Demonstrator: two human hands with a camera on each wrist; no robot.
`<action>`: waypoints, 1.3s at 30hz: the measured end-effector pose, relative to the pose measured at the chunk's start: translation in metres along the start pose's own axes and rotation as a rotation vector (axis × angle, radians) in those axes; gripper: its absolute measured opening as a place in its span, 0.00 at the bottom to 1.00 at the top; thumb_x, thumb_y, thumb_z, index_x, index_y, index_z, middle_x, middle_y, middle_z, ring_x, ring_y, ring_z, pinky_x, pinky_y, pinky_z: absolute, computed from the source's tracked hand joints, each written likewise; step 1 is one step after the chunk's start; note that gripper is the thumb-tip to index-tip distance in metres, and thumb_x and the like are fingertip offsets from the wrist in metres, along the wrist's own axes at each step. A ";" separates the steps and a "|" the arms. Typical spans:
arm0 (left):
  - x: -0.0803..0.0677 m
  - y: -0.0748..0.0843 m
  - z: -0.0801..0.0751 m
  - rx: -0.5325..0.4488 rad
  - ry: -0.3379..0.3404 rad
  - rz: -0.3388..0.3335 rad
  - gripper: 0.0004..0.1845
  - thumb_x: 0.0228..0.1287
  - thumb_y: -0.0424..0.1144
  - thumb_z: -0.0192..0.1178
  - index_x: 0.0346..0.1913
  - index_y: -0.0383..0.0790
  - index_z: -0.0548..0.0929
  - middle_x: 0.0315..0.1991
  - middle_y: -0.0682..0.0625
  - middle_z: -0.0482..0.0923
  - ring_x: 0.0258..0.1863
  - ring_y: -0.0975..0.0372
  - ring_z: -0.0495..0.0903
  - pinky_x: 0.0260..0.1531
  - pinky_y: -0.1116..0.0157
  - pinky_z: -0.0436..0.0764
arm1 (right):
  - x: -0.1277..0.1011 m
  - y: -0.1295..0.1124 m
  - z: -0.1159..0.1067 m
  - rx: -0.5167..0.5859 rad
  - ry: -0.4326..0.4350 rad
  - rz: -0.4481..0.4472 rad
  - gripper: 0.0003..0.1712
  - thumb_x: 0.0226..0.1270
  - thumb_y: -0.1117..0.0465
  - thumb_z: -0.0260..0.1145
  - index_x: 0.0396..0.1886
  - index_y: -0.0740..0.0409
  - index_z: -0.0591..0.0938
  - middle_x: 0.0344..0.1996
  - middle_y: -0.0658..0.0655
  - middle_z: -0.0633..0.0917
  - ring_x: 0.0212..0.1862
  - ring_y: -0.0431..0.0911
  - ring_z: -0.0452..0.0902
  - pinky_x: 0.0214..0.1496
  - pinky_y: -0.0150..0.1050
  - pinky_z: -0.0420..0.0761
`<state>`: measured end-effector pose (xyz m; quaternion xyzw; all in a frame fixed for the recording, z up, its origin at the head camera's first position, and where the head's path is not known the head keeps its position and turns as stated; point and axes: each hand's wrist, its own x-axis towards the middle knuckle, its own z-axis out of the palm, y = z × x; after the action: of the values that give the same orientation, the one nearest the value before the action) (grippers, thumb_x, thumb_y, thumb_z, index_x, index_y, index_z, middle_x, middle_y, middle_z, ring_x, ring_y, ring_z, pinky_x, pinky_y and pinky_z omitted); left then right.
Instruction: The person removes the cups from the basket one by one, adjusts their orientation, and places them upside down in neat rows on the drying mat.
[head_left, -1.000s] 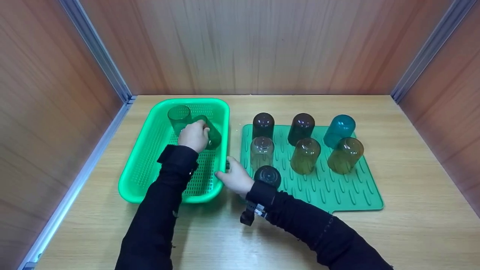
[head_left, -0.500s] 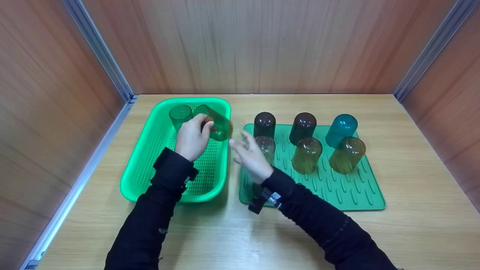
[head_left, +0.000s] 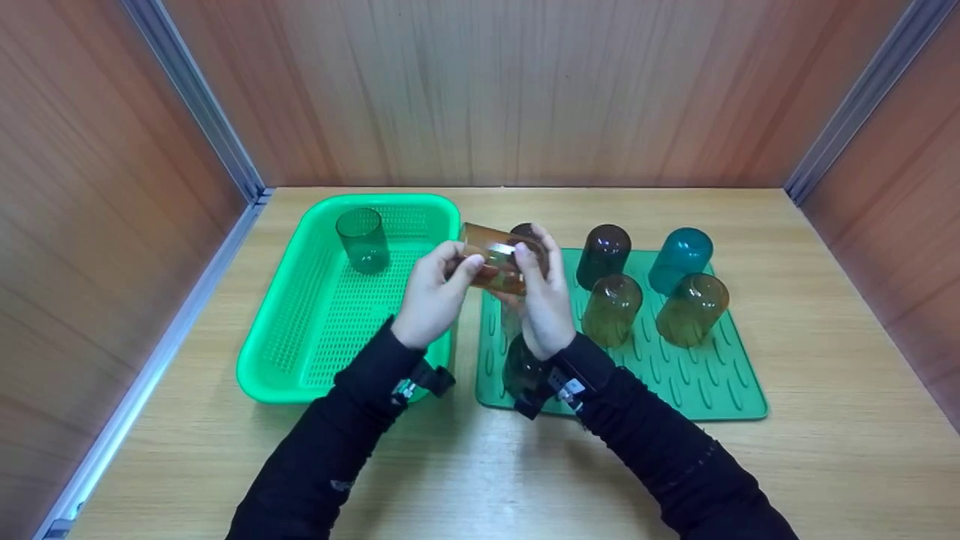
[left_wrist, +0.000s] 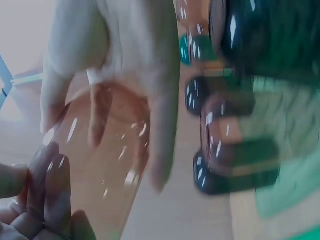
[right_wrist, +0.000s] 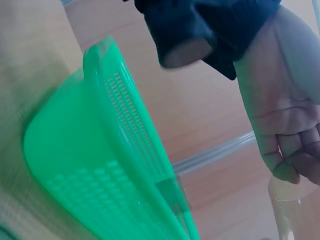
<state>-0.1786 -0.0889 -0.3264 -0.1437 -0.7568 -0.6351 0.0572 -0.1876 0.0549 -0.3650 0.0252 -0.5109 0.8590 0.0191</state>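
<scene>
Fingers of both our hands curl round an amber tumbler [head_left: 499, 266], left hand [head_left: 431, 300] and right hand [head_left: 546, 304], lifted between green basket [head_left: 300, 360] and drying mat [head_left: 697, 390]. Our wrists hide two cups; wrist views blur. A green cup [head_left: 362, 240] stands in the basket, on a wooden tabletop [head_left: 825, 450] between brown panelled walls.

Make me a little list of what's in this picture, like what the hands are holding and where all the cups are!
Left hand: grips one end of the orange cup
Right hand: holds the other end of the same cup
Orange cup: lying sideways in the air, between basket and mat
Green basket: left on the table, one green cup standing mouth up inside
Green mat: right of the basket, cups on it upside down
Cups on mat: brown, blue, two yellow, others partly hidden by the hands
Table: light wood
</scene>
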 end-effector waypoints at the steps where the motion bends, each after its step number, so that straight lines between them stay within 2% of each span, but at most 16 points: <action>1: -0.001 0.000 0.003 -0.020 -0.003 -0.003 0.08 0.72 0.30 0.53 0.43 0.28 0.79 0.39 0.36 0.85 0.39 0.54 0.86 0.46 0.60 0.84 | -0.001 0.001 -0.002 -0.013 0.016 -0.041 0.30 0.77 0.57 0.54 0.74 0.50 0.58 0.60 0.57 0.71 0.51 0.50 0.78 0.47 0.43 0.85; 4: -0.004 -0.001 0.010 -0.059 -0.028 -0.001 0.08 0.72 0.30 0.53 0.43 0.27 0.79 0.39 0.35 0.85 0.40 0.54 0.86 0.46 0.60 0.84 | -0.004 0.002 -0.010 -0.090 0.055 -0.159 0.24 0.75 0.60 0.55 0.68 0.57 0.65 0.54 0.59 0.76 0.48 0.46 0.80 0.45 0.38 0.83; 7: -0.009 -0.003 0.015 -0.072 -0.067 0.000 0.08 0.72 0.30 0.53 0.44 0.27 0.78 0.39 0.36 0.85 0.41 0.54 0.86 0.47 0.61 0.84 | -0.008 0.003 -0.020 -0.186 0.070 -0.232 0.20 0.74 0.61 0.56 0.62 0.58 0.69 0.52 0.59 0.77 0.50 0.46 0.79 0.48 0.36 0.82; 9: -0.012 -0.005 0.018 -0.058 -0.086 0.006 0.08 0.72 0.31 0.53 0.44 0.27 0.79 0.40 0.36 0.85 0.41 0.56 0.86 0.46 0.64 0.83 | -0.011 0.002 -0.028 -0.237 0.064 -0.257 0.19 0.73 0.61 0.56 0.61 0.60 0.70 0.51 0.59 0.77 0.50 0.47 0.77 0.48 0.36 0.80; 12: -0.016 -0.008 0.023 -0.026 -0.100 0.008 0.09 0.72 0.32 0.54 0.44 0.28 0.80 0.39 0.38 0.85 0.35 0.62 0.82 0.38 0.68 0.79 | -0.014 -0.002 -0.040 -0.303 0.047 -0.277 0.21 0.71 0.61 0.58 0.61 0.61 0.70 0.50 0.58 0.78 0.48 0.46 0.77 0.46 0.34 0.79; 14: -0.018 -0.011 0.026 -0.023 -0.109 0.008 0.09 0.72 0.33 0.55 0.44 0.29 0.81 0.39 0.38 0.85 0.33 0.64 0.80 0.36 0.68 0.75 | -0.015 -0.005 -0.047 -0.343 0.033 -0.288 0.22 0.70 0.61 0.59 0.61 0.61 0.71 0.50 0.58 0.78 0.46 0.46 0.77 0.44 0.34 0.80; 16: -0.020 -0.014 0.028 -0.043 -0.131 0.004 0.09 0.71 0.33 0.56 0.44 0.28 0.81 0.40 0.38 0.85 0.34 0.64 0.80 0.37 0.67 0.77 | -0.016 -0.010 -0.054 -0.393 0.017 -0.299 0.23 0.68 0.60 0.61 0.60 0.60 0.72 0.50 0.58 0.78 0.44 0.47 0.78 0.43 0.34 0.81; 19: -0.024 -0.018 0.032 -0.053 -0.175 0.013 0.10 0.72 0.34 0.55 0.45 0.28 0.81 0.43 0.38 0.85 0.40 0.61 0.83 0.45 0.62 0.82 | -0.017 -0.017 -0.064 -0.471 -0.013 -0.336 0.24 0.66 0.61 0.62 0.60 0.61 0.73 0.50 0.59 0.78 0.44 0.48 0.78 0.42 0.36 0.83; 21: -0.028 -0.021 0.035 -0.002 -0.195 0.030 0.11 0.72 0.36 0.55 0.48 0.30 0.80 0.47 0.40 0.84 0.46 0.60 0.83 0.50 0.61 0.82 | -0.017 -0.023 -0.071 -0.500 -0.038 -0.367 0.24 0.65 0.63 0.63 0.60 0.63 0.73 0.50 0.60 0.77 0.44 0.49 0.77 0.42 0.37 0.85; 24: -0.035 -0.027 0.040 0.162 -0.197 0.086 0.18 0.72 0.38 0.57 0.59 0.34 0.75 0.59 0.43 0.79 0.59 0.57 0.78 0.60 0.58 0.76 | -0.017 -0.033 -0.084 -0.551 -0.059 -0.406 0.25 0.63 0.66 0.63 0.61 0.63 0.73 0.48 0.59 0.77 0.43 0.48 0.78 0.39 0.36 0.86; 27: -0.046 -0.038 0.045 0.331 -0.204 0.108 0.33 0.68 0.43 0.61 0.72 0.36 0.62 0.72 0.41 0.63 0.72 0.55 0.64 0.70 0.54 0.66 | -0.017 -0.046 -0.097 -0.606 -0.052 -0.423 0.25 0.62 0.67 0.65 0.61 0.61 0.75 0.47 0.55 0.78 0.41 0.47 0.80 0.36 0.35 0.86; 30: -0.058 -0.048 0.049 0.461 -0.246 0.061 0.51 0.61 0.51 0.67 0.77 0.39 0.48 0.79 0.40 0.46 0.77 0.51 0.51 0.73 0.49 0.59 | -0.019 -0.058 -0.107 -0.689 -0.040 -0.440 0.24 0.62 0.68 0.67 0.60 0.58 0.77 0.47 0.51 0.78 0.41 0.45 0.80 0.35 0.32 0.85; 33: -0.069 -0.058 0.052 0.562 -0.312 -0.004 0.63 0.52 0.57 0.72 0.79 0.42 0.40 0.80 0.42 0.36 0.79 0.49 0.41 0.73 0.46 0.56 | -0.020 -0.070 -0.115 -0.797 -0.049 -0.502 0.24 0.60 0.69 0.69 0.57 0.58 0.80 0.46 0.51 0.78 0.44 0.43 0.78 0.37 0.27 0.83; 36: -0.075 -0.067 0.054 0.637 -0.353 -0.038 0.67 0.48 0.56 0.75 0.79 0.38 0.38 0.80 0.41 0.33 0.79 0.45 0.37 0.74 0.46 0.53 | -0.021 -0.079 -0.124 -0.935 -0.067 -0.587 0.24 0.57 0.69 0.72 0.55 0.57 0.82 0.47 0.53 0.79 0.46 0.41 0.73 0.40 0.22 0.80; 39: -0.079 -0.075 0.054 0.702 -0.382 -0.076 0.66 0.48 0.52 0.76 0.78 0.33 0.39 0.79 0.37 0.35 0.78 0.42 0.39 0.74 0.47 0.53 | -0.025 -0.086 -0.133 -1.073 -0.088 -0.644 0.25 0.53 0.67 0.75 0.54 0.55 0.83 0.47 0.57 0.79 0.46 0.40 0.71 0.38 0.19 0.76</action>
<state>-0.1199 -0.0592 -0.4290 -0.2028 -0.9296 -0.3014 -0.0625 -0.1611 0.2128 -0.3547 0.2003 -0.8381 0.4324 0.2656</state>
